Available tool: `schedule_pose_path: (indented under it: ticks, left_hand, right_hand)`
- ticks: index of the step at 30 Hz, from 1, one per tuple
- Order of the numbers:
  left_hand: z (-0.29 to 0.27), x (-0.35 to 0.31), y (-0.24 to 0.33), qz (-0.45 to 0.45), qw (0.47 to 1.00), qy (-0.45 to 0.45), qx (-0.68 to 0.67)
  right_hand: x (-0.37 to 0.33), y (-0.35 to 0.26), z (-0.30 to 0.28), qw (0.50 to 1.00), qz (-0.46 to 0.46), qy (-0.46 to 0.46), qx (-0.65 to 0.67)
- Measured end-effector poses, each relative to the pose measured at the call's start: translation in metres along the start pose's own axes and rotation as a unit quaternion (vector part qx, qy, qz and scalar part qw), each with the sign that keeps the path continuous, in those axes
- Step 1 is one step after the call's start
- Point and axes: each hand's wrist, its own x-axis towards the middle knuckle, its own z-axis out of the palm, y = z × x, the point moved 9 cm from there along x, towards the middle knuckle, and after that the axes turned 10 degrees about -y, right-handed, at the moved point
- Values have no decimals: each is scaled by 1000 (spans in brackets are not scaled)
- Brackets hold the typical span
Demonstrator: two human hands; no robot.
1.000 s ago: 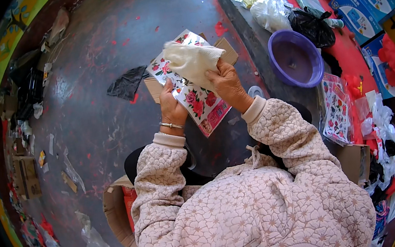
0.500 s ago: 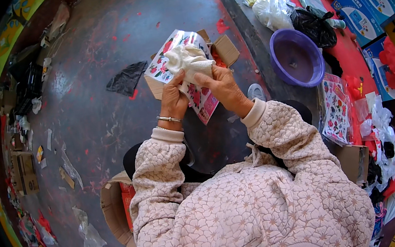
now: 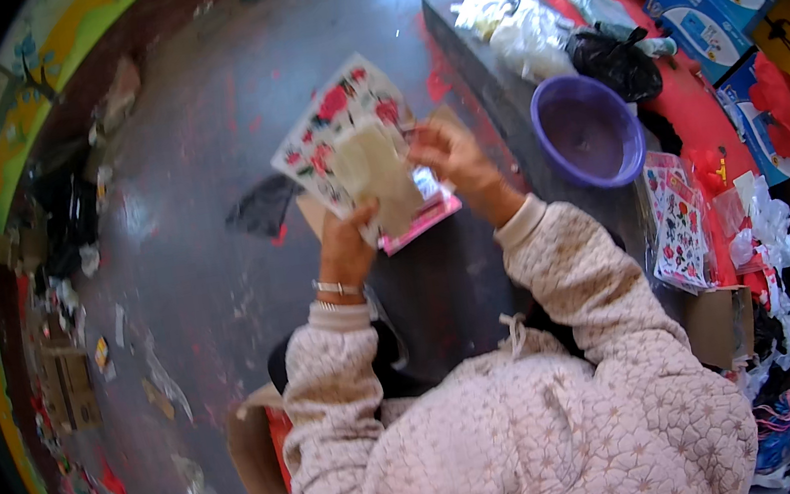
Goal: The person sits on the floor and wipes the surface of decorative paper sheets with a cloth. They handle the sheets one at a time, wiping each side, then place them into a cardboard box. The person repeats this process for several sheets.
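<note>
My left hand is closed, its thumb pressing the lower end of a cream cloth. The cloth lies fairly flat over a white sheet printed with red roses. My right hand has its fingers pinched together at the sheet's right edge, slightly blurred. Beneath the hands are a pink-edged sheet or packet and part of an open cardboard box. The box is mostly hidden by the sheet.
A black plastic piece lies on the floor to the left. To the right are a purple basin, plastic bags, blue boxes and more flower-printed sheets. An open carton stands by my left side.
The cloth, bunched up between both hands before, now hangs flatter under my left thumb. My right hand has moved right, off the cloth to the sheet's edge. The rose sheet shows more fully.
</note>
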Motion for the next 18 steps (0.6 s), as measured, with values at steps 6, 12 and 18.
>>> schedule_pose_path:
  ticks: [6,12,18]
  left_hand:
    - [6,1,-8,-35,994,-22,106]
    - [17,7,-28,-89,984,-72,-137]
    - [44,9,-7,-28,950,-105,-292]
  right_hand:
    - [-19,12,14,978,99,41,-178]
    - [-20,-6,16,996,81,-39,5]
    - [-25,-75,-32,984,-126,118,-34]
